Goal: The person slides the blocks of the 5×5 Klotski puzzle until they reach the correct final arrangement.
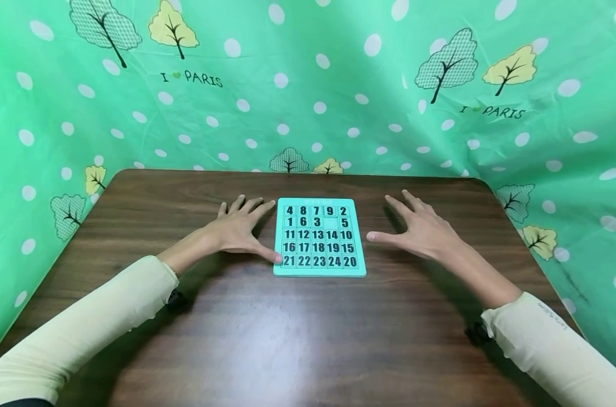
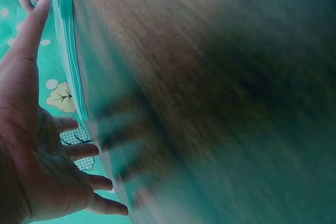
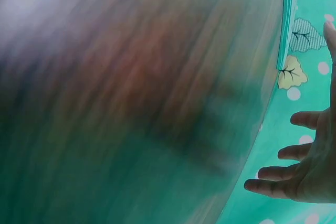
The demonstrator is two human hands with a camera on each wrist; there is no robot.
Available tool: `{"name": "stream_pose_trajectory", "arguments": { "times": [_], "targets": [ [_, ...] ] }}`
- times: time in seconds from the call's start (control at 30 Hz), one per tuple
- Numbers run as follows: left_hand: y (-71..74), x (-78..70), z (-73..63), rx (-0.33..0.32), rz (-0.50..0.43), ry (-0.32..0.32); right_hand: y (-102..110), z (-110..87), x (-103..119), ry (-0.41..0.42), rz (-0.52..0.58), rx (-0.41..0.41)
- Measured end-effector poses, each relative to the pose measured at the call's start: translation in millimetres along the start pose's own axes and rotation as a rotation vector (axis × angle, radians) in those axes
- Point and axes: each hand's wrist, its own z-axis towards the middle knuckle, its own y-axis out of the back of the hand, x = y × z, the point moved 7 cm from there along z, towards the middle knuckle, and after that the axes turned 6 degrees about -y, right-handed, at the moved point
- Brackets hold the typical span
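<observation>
A teal sliding number puzzle (image 1: 320, 237) lies flat on the brown table, its tiles printed with black numbers. One slot stands vacant in the second row, between the 3 and the 5. Left of it, my left hand (image 1: 239, 227) is spread, with the thumb tip at the board's lower left edge by the 21; whether it touches I cannot tell. My right hand (image 1: 422, 229) is spread on the other side, its thumb pointing at the board and apart from it. In the left wrist view the puzzle's edge (image 2: 68, 45) shows beyond my thumb.
The wooden table (image 1: 226, 328) has rounded far corners and a glossy top that reflects light. Behind it hangs a green curtain (image 1: 298, 56) with white dots and printed trees. Pale sleeves (image 1: 99, 311) cover both forearms, with a dark band at each wrist.
</observation>
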Motion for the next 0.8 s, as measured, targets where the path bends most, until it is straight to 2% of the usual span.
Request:
{"name": "stream_pose_trajectory", "arguments": {
  "times": [0.57, 0.8],
  "targets": [
    [-5.8, -4.6, 7.2, 0.068, 0.013, -0.01, -13.1, -0.8, 35.1, 0.04, 0.013, 0.063],
    [-5.8, -6.6, 7.1, 0.088, 0.024, -0.012, -17.1, -0.5, 51.3, 0.102, 0.014, 0.074]
  ]
}}
